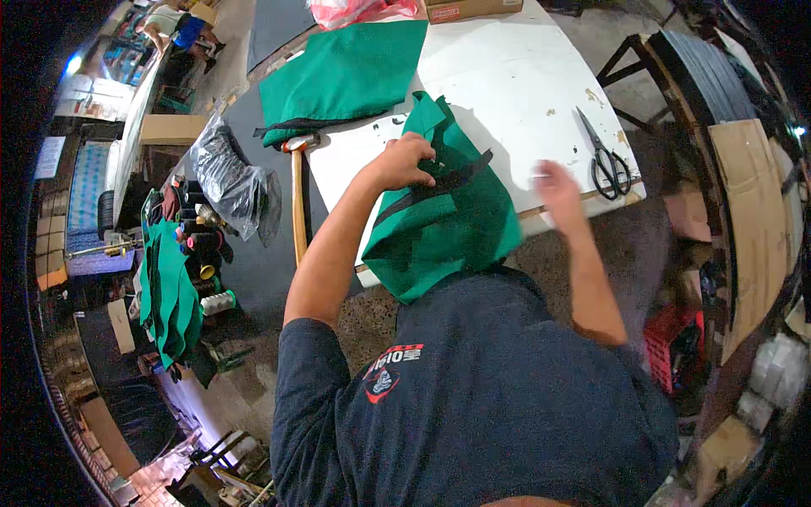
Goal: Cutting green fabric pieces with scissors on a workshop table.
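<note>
White worktable (515, 76), two green fabric pieces, left hand (404, 160) pinching the nearer green piece (443, 220), right hand (557, 188) spread, one pair of scissors (605, 159)

Bright overhead light w/ glare on white table (507, 76); right hand (557, 190) motion-blurred; edges dark, bent (fisheye).

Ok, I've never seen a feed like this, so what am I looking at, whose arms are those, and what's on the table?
This is one wide fisheye view from a camera on a person's head, looking down, so straight edges bend. The two bare arms are that person's own. The left hand grips a green fabric piece with black straps, draped over the edge of the white table. The right hand is blurred, above the table edge, holding nothing I can make out. Black scissors lie to the right, a folded green cloth farther back.
</note>
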`<state>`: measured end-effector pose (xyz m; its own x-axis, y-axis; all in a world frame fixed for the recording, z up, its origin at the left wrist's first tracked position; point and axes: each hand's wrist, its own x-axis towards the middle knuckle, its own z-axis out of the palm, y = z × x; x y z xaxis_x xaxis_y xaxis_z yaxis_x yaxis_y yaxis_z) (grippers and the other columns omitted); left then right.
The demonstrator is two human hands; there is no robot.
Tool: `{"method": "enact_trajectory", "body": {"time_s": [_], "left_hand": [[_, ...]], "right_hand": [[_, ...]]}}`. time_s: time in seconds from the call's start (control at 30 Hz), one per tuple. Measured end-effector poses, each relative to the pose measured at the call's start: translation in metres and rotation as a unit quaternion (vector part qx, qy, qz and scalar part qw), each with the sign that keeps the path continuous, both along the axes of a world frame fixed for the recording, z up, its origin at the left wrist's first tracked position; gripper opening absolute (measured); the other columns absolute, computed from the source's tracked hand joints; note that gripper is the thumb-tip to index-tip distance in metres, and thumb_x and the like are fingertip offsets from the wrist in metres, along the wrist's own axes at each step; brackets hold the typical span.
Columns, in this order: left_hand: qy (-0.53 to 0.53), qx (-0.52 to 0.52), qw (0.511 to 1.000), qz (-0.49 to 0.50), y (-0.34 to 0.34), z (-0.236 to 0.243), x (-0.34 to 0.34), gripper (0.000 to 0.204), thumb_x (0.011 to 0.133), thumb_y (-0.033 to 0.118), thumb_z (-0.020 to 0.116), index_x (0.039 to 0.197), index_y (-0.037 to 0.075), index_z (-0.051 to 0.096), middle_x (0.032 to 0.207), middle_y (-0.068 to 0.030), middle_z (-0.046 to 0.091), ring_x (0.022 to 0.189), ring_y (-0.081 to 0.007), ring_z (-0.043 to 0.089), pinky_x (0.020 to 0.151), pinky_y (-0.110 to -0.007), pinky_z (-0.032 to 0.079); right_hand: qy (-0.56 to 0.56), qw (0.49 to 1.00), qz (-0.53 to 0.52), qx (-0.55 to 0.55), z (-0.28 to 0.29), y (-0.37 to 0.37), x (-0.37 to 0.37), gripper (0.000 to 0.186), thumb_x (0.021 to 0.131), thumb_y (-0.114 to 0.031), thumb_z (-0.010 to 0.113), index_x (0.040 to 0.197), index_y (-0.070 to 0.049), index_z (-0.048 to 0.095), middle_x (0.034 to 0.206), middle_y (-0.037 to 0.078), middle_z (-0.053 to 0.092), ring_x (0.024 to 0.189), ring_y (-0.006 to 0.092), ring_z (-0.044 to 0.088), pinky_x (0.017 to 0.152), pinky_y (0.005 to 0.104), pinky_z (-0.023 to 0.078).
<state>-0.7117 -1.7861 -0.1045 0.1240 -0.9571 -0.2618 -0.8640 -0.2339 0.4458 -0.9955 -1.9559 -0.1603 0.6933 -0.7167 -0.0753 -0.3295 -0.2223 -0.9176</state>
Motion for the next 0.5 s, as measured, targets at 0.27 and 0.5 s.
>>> {"method": "enact_trajectory", "body": {"time_s": [0.27, 0.5], "left_hand": [[0.09, -0.042, 0.993, -0.057, -0.03, -0.003, 0.017, 0.033, 0.068, 0.02, 0.074, 0.092, 0.001, 0.061, 0.096, -0.0149, 0.059, 0.102, -0.0308, 0.053, 0.089, -0.036, 0.041], [0.241, 0.025, 0.963, 0.115, -0.037, -0.015, 0.018, 0.032, 0.07, 0.018, 0.074, 0.096, 0.003, 0.063, 0.102, -0.0098, 0.063, 0.097, -0.0237, 0.058, 0.085, -0.034, 0.043]], "right_hand": [[0.265, 0.877, -0.097, -0.389, -0.037, -0.107, -0.084, 0.047, 0.08, -0.023, 0.064, 0.12, -0.003, 0.05, 0.119, 0.016, 0.053, 0.11, 0.0365, 0.046, 0.096, 0.0452, 0.036], [0.358, 0.866, -0.084, -0.339, -0.033, -0.115, -0.064, 0.052, 0.085, -0.023, 0.061, 0.128, -0.001, 0.042, 0.118, 0.02, 0.051, 0.112, 0.0381, 0.045, 0.093, 0.0455, 0.039]]}}
